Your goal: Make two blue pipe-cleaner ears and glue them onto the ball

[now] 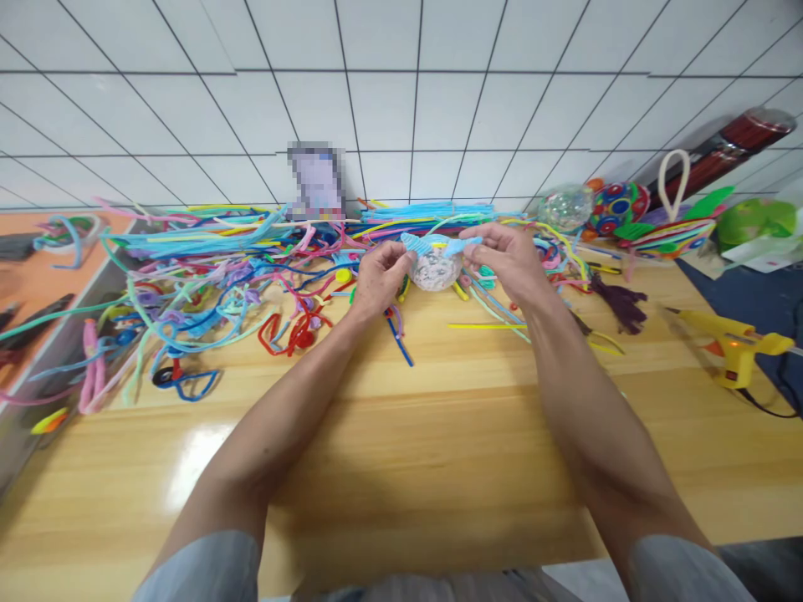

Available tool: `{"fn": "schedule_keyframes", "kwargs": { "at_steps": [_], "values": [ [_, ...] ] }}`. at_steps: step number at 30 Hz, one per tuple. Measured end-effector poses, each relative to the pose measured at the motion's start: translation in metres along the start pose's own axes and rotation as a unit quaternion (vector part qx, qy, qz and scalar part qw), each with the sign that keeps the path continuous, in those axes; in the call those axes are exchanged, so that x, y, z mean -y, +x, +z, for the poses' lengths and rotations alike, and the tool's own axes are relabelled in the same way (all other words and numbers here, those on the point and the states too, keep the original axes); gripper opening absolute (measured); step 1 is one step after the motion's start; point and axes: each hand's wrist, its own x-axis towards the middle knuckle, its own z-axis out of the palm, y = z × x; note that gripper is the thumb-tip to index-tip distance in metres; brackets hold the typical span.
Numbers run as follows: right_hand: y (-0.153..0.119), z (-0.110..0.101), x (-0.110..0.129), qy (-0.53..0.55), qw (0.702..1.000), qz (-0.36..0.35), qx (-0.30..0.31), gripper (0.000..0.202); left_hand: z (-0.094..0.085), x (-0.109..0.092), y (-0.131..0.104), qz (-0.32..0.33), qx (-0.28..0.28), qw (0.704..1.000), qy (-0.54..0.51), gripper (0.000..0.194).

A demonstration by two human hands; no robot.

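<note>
looks light, with a clear bumpy ball (437,272) probably hard and brittle under soft blue trim (419,244), pinched at each end by nearly closed left hand (380,280) and right hand (511,255) before piled craft stems (213,242), so best cupped gently around the ball.

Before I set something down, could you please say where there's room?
The near tabletop is bare between the left forearm and right forearm, and between the latter and the yellow glue gun. Pipe cleaners crowd beside the wall.

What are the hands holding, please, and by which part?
The left hand and right hand pinch light-blue trim atop the whitish ball, one at each side.
</note>
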Motion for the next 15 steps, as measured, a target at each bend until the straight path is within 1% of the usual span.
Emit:
{"fn": "schedule_keyframes", "kwargs": {
  "at_steps": [1, 2, 3, 5, 7, 8, 12, 15],
  "values": [
    [-0.001, 0.000, 0.003, 0.003, 1.000, 0.008, 0.013, 0.019, 0.000, 0.000, 0.000, 0.001, 0.000, 1.000, 0.003, 0.027],
    [-0.001, -0.001, 0.005, 0.000, 1.000, 0.007, 0.013, 0.020, 0.000, 0.000, 0.000, 0.002, 0.000, 1.000, 0.005, 0.027],
    [-0.001, -0.001, 0.006, -0.011, 1.000, -0.003, 0.002, 0.019, 0.000, -0.001, 0.000, 0.003, 0.000, 1.000, 0.007, 0.027],
    [-0.001, -0.002, 0.005, -0.044, 0.997, -0.039, -0.042, 0.014, 0.000, -0.002, 0.000, 0.006, -0.001, 1.000, 0.007, 0.029],
    [0.001, -0.001, 0.000, -0.078, 0.991, -0.074, -0.080, 0.014, 0.001, -0.004, 0.000, 0.010, -0.001, 1.000, 0.006, 0.031],
    [0.002, 0.000, -0.003, -0.090, 0.988, -0.085, -0.087, 0.015, 0.001, -0.004, 0.000, 0.010, 0.000, 1.000, 0.005, 0.032],
    [0.006, 0.004, -0.017, -0.131, 0.984, -0.095, -0.079, 0.016, 0.000, -0.004, 0.000, 0.005, 0.001, 1.000, 0.011, 0.035],
    [0.007, 0.006, -0.022, -0.152, 0.979, -0.106, -0.081, 0.016, 0.000, -0.003, 0.000, 0.006, 0.003, 1.000, 0.011, 0.034]
  ]
}}
